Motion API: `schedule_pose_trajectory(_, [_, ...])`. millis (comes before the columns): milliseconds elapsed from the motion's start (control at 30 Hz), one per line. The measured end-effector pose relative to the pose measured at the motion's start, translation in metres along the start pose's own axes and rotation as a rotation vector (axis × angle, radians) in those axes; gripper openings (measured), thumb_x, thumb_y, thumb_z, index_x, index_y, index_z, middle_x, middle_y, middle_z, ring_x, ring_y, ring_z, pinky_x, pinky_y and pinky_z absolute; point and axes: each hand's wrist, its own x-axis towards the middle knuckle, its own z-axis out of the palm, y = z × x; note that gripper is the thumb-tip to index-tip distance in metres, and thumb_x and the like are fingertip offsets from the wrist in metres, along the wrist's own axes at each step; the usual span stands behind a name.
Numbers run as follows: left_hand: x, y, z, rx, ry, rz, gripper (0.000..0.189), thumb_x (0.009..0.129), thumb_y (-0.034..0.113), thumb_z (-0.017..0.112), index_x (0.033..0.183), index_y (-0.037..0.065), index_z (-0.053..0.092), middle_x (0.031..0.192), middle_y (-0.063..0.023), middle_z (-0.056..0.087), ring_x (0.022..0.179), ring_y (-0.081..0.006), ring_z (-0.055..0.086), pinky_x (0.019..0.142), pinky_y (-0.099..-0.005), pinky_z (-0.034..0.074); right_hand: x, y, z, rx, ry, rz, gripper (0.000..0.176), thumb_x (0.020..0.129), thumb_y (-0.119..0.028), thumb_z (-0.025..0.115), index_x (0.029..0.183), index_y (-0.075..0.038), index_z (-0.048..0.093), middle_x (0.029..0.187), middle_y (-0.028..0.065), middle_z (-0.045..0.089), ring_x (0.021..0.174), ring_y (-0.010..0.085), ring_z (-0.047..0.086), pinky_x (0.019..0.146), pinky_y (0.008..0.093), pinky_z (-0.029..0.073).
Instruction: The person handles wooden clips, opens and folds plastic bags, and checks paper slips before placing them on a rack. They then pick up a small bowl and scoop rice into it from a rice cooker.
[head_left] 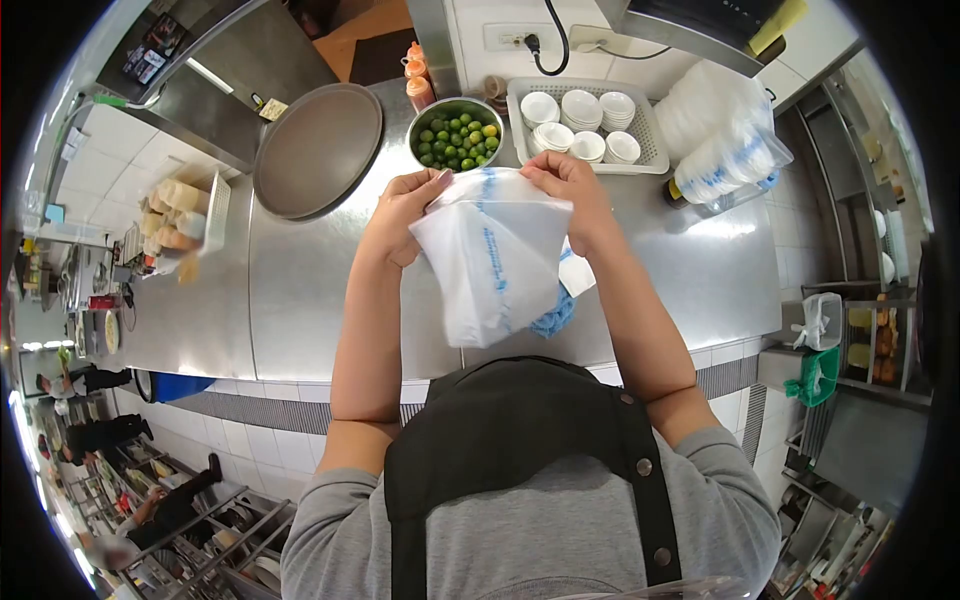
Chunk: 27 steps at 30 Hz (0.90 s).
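Observation:
Between my two hands hangs a clear plastic bag (495, 265) with blue print down its middle. My left hand (408, 212) pinches its upper left edge, and my right hand (572, 198) pinches the upper right edge. The bag hangs over the steel counter (320, 290). Partly hidden behind its lower right side are a blue cloth (555, 315) and a white item (576, 272). Just beyond my hands stands a metal bowl of green limes (457, 138).
A round brown tray (320, 150) lies left of the bowl. Orange-capped bottles (418, 85) stand behind. A white basket (645, 135) holds small white bowls. Bundled plastic bags or cups (725, 165) sit at right. Several people stand far left.

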Motion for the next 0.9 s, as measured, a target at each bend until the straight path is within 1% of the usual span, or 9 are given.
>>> schedule_pose_trajectory(167, [0.025,-0.05,-0.013,-0.153,0.058,-0.067,0.027,0.099,0.011,0.055,0.118,-0.006,0.063,0.096,-0.0102,0.071,0.077,-0.0195,0.071,0.07,-0.0314,0.06,0.018,0.042,-0.006,0.066,-0.017,0.166,0.02,0.091,-0.016,0.069,0.107,-0.002,0.071,0.097,0.0049,0.071,0.085,0.0131,0.062,0.076,0.0299,0.05])
schedule_pose_trajectory(200, [0.034,-0.066,-0.022,-0.237,-0.076,-0.021,0.031,0.099,0.012,0.054,0.124,-0.004,0.062,0.106,-0.0104,0.07,0.086,-0.0211,0.07,0.073,-0.0351,0.06,0.025,0.079,-0.007,0.033,0.011,0.154,0.023,0.092,-0.017,0.068,0.11,-0.002,0.071,0.101,0.0062,0.071,0.088,0.0139,0.063,0.078,0.0304,0.052])
schedule_pose_trajectory(300, [0.042,-0.11,-0.015,-0.277,0.166,0.052,0.032,0.097,0.013,0.057,0.126,0.001,0.062,0.113,-0.0095,0.068,0.095,-0.0201,0.069,0.076,-0.0365,0.059,0.004,0.073,0.008,0.15,0.109,0.158,0.035,0.096,-0.023,0.062,0.125,-0.002,0.067,0.118,0.01,0.071,0.103,0.0181,0.067,0.086,0.0325,0.054])
schedule_pose_trajectory(400, [0.031,-0.124,-0.018,0.128,0.283,0.391,0.032,0.094,0.012,0.06,0.124,0.001,0.061,0.115,-0.0091,0.066,0.099,-0.0198,0.066,0.083,-0.0337,0.055,-0.001,0.09,0.005,0.183,0.073,0.024,0.042,0.1,-0.026,0.057,0.134,-0.001,0.059,0.122,0.0104,0.068,0.11,0.0186,0.065,0.092,0.0329,0.052])
schedule_pose_trajectory(533, [0.012,-0.107,-0.01,0.522,0.341,0.901,0.03,0.094,0.01,0.06,0.122,-0.001,0.06,0.117,-0.009,0.064,0.106,-0.0188,0.064,0.089,-0.0321,0.053,-0.017,0.094,-0.011,0.177,0.11,-0.098,0.05,0.094,-0.02,0.067,0.137,0.0,0.053,0.122,0.011,0.067,0.11,0.0209,0.064,0.095,0.0344,0.051])
schedule_pose_trajectory(633, [-0.022,-0.077,0.029,0.281,0.248,0.81,0.028,0.095,0.012,0.06,0.12,-0.001,0.061,0.118,-0.0094,0.064,0.108,-0.0196,0.063,0.092,-0.0333,0.052,-0.032,0.072,-0.013,-0.026,-0.07,-0.109,0.055,0.088,-0.014,0.075,0.135,0.001,0.052,0.122,0.0114,0.067,0.109,0.0228,0.065,0.096,0.0356,0.052])
schedule_pose_trajectory(700, [0.008,-0.121,0.018,0.055,0.19,0.769,0.03,0.094,0.015,0.06,0.12,0.0,0.061,0.117,-0.0097,0.065,0.107,-0.0198,0.064,0.093,-0.0342,0.052,-0.033,0.068,-0.007,-0.231,-0.07,-0.32,0.053,0.084,-0.01,0.078,0.131,0.0,0.057,0.12,0.0113,0.068,0.109,0.0228,0.065,0.096,0.0362,0.052])
schedule_pose_trajectory(767, [0.04,-0.165,0.001,-0.013,0.153,0.767,0.032,0.094,0.017,0.06,0.121,0.001,0.062,0.117,-0.0105,0.065,0.108,-0.0207,0.064,0.095,-0.0355,0.052,-0.028,0.07,0.001,-0.315,-0.069,-0.272,0.049,0.083,-0.011,0.079,0.126,0.0,0.06,0.117,0.0109,0.069,0.108,0.0214,0.065,0.096,0.0375,0.052])
schedule_pose_trajectory(900, [0.076,-0.229,-0.029,0.2,0.155,0.821,0.04,0.095,0.022,0.063,0.129,0.001,0.058,0.119,-0.0132,0.065,0.113,-0.0258,0.063,0.099,-0.0382,0.05,0.0,0.133,-0.005,-0.366,-0.197,-0.49,0.046,0.08,-0.013,0.082,0.122,-0.002,0.064,0.116,0.0109,0.069,0.106,0.0212,0.066,0.095,0.0401,0.052])
